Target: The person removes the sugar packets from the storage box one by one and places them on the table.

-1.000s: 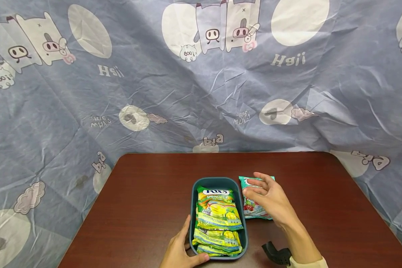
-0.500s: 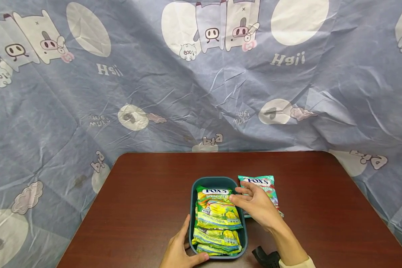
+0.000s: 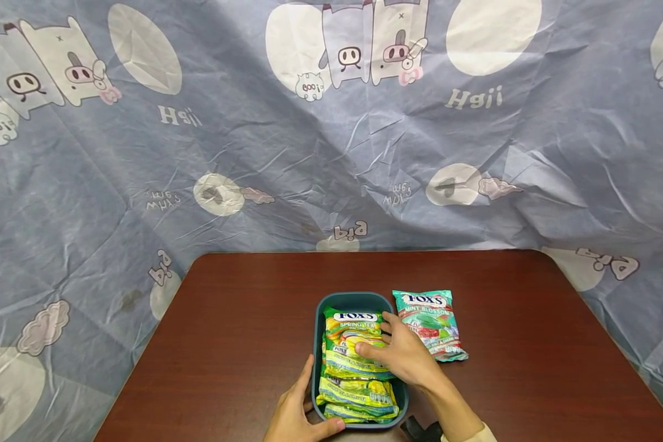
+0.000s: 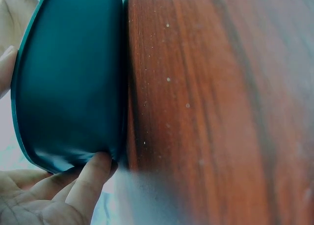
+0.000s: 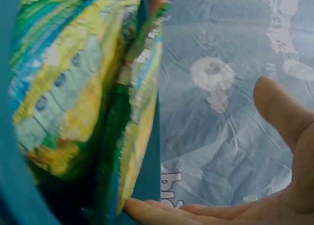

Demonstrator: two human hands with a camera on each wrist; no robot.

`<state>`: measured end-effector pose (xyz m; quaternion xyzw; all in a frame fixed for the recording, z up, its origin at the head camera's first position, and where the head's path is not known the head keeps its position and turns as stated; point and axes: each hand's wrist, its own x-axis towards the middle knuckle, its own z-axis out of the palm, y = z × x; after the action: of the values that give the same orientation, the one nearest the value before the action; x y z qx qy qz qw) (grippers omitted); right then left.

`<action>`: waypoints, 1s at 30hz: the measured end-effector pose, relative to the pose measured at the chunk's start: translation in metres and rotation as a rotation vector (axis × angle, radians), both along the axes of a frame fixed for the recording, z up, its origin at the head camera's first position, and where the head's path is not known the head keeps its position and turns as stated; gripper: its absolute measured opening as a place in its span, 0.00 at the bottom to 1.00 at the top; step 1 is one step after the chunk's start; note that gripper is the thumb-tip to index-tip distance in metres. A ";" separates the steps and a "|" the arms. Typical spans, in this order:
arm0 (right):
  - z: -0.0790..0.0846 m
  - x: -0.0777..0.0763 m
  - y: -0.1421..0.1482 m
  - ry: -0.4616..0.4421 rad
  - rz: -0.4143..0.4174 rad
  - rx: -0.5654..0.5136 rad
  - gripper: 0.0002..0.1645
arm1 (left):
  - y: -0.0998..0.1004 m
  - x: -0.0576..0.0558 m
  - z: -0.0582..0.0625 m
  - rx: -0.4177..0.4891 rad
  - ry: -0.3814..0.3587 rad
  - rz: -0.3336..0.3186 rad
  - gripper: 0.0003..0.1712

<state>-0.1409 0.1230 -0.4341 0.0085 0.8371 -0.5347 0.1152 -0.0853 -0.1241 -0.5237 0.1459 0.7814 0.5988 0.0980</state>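
A dark teal plastic box (image 3: 359, 299) stands on the table, filled with several green and yellow candy bags (image 3: 353, 362) that overlap. My left hand (image 3: 295, 414) grips the box at its near left corner, thumb at the near edge and fingers against the left side; the left wrist view shows fingertips (image 4: 95, 168) on the box wall. Over the right side of the box is my right hand (image 3: 406, 356), thumb above the bags. In the right wrist view its thumb (image 5: 274, 104) stands well apart, while a fingertip touches the edge of a bag (image 5: 125, 151).
A mint-green candy bag (image 3: 433, 328) lies flat on the brown table (image 3: 243, 344), just right of the box. A grey-blue printed cloth (image 3: 309, 153) hangs behind the table. A black strap-like piece (image 3: 420, 430) is at my right wrist.
My right hand has moved left from above the mint-green bag to the bags in the box, leaving the mint-green bag uncovered on the table. The left hand stays at the box.
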 end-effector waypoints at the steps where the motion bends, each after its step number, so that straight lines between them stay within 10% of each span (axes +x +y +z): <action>1: -0.001 -0.001 -0.002 0.006 0.002 0.032 0.63 | 0.000 0.000 0.000 -0.002 -0.003 0.000 0.69; 30: -0.034 -0.003 -0.033 0.057 -0.035 0.235 0.62 | 0.002 0.003 0.002 -0.064 0.049 0.010 0.68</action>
<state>-0.1441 0.0900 -0.4685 0.0214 0.8968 -0.4346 0.0805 -0.0820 -0.1223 -0.5219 0.1532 0.8032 0.5701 0.0806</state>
